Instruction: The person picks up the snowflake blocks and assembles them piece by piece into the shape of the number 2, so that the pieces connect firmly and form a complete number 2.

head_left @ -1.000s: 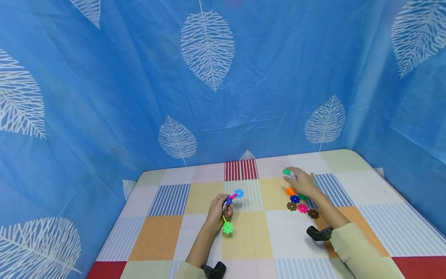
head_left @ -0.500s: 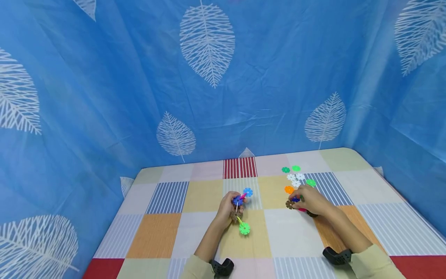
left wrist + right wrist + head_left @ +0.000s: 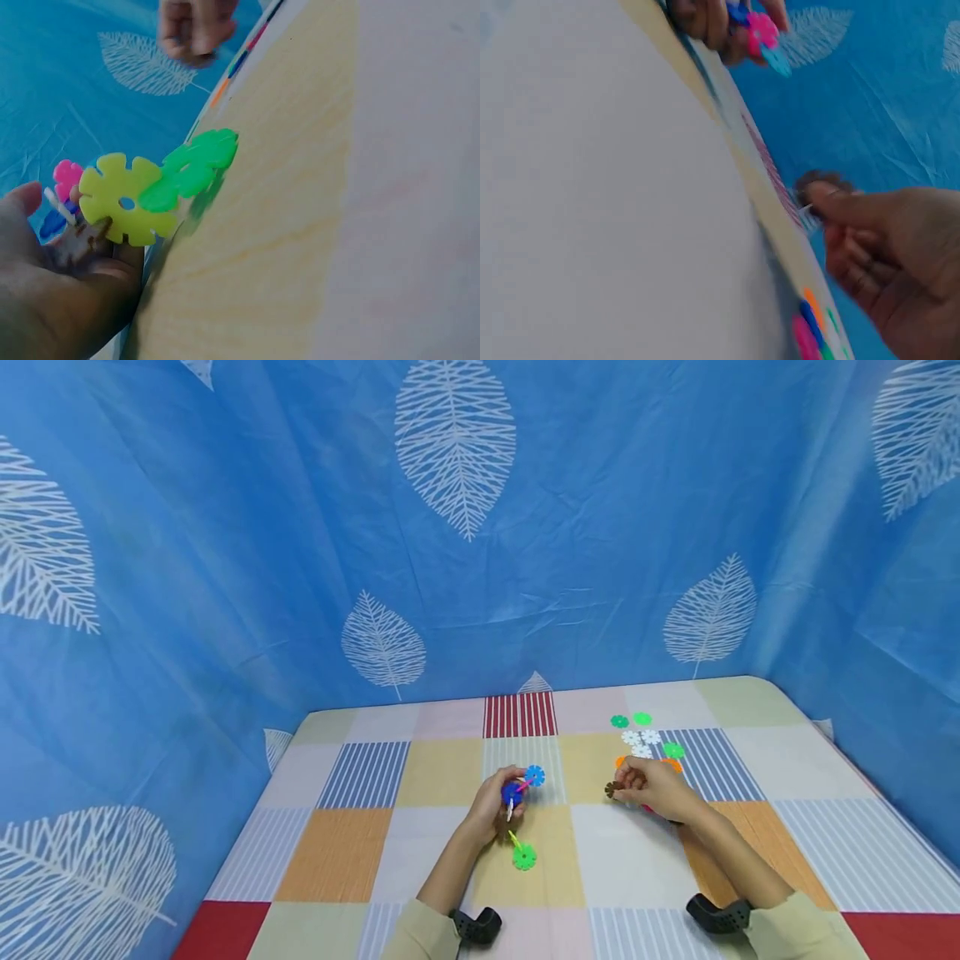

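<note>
My left hand [image 3: 489, 808] holds a chain of interlocking flower-shaped plastic discs just above the table. In it are a light blue disc [image 3: 534, 775], a dark blue disc [image 3: 512, 793], a pink disc [image 3: 68, 178], a white one, a brown one, a yellow disc [image 3: 124, 199] and a bright green disc [image 3: 524, 857] at the near end. Fingers partly cover the middle of the chain. Over to the right, my right hand [image 3: 662, 787] pinches a loose brown disc [image 3: 611, 790] between thumb and fingers, close above the tabletop.
Loose discs lie around and beyond the right hand: green [image 3: 618, 721], light green [image 3: 642, 718], several white [image 3: 651, 737], another green [image 3: 673, 750], and orange and pink ones partly hidden by it. A patchwork cloth [image 3: 333, 843] covers the table; a blue leaf-print curtain [image 3: 570, 527] hangs behind.
My right hand has come nearer from the far discs, taken hold of a brown disc and lifted it slightly leftward. My left hand has moved a little right with the chain.
</note>
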The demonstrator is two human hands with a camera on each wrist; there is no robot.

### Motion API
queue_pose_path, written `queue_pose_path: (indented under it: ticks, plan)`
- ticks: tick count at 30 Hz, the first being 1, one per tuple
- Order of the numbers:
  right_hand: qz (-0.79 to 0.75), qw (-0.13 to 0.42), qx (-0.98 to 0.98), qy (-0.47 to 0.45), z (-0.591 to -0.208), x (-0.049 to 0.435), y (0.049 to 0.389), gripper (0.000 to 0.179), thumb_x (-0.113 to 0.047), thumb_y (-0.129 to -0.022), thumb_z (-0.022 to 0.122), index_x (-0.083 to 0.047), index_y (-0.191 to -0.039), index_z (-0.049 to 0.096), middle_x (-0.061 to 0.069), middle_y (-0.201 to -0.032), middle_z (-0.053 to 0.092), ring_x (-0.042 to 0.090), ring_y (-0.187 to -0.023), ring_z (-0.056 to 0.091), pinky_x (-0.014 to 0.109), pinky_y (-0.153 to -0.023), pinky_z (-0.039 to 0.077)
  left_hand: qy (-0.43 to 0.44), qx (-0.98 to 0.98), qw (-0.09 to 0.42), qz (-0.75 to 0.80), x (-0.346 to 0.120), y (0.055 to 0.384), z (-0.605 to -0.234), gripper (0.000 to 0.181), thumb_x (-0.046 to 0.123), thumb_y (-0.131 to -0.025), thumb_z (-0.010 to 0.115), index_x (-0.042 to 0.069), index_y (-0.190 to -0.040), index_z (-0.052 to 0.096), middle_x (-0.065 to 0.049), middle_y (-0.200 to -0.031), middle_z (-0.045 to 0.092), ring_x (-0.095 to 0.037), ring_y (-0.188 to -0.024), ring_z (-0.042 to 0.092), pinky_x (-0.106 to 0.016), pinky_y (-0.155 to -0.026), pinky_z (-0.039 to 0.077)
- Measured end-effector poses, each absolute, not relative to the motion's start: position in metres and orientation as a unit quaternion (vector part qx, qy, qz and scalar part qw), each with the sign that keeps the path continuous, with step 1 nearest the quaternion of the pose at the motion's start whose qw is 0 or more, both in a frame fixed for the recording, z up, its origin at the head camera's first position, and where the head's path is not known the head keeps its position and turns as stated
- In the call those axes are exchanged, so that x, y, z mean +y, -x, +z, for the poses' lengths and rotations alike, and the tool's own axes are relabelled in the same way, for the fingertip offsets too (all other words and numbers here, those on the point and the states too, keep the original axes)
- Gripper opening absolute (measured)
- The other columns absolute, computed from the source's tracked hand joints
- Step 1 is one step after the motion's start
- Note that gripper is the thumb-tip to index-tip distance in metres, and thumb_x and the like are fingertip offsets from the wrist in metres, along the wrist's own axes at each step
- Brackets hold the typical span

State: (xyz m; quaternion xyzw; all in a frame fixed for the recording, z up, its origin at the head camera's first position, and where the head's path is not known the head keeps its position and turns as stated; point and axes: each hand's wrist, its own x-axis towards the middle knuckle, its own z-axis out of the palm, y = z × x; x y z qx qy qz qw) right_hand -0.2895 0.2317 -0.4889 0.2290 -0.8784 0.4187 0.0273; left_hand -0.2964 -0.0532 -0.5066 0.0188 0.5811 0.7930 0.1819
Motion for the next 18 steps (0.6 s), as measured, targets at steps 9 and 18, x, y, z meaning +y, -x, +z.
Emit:
queue_pose_path:
  ticks: [9,18]
  plan:
    - [0.623,0.087,-0.753,-0.194,-0.489,0.155,0.279,0.014,0.003,-0.083,0.064,0.007,-0.096,0.062,0.022,-0.090,0.066,0.029,-0.075,0.066,0.037,-0.066,0.054,-0.032,0.612,0.137,0.778,-0.051,0.294,-0.512,0.018,0.022,-0.092,0.055,0.009,-0.079,0.050,0.001,-0.064,0.049,-0.004,-0.039,0.040,-0.015,-0.035,0.033]
    - [0.653,0.095,-0.725,-0.197,-0.486,0.127,0.270,0.007,0.010,-0.082,0.061,0.013,-0.089,0.060,0.028,-0.090,0.064,0.036,-0.079,0.065,0.031,-0.069,0.054,-0.039,0.608,0.125,0.783,-0.049,0.294,-0.514,0.019,0.018,-0.091,0.055,0.009,-0.076,0.048,0.000,-0.060,0.050,-0.004,-0.038,0.042,-0.014,-0.034,0.034]
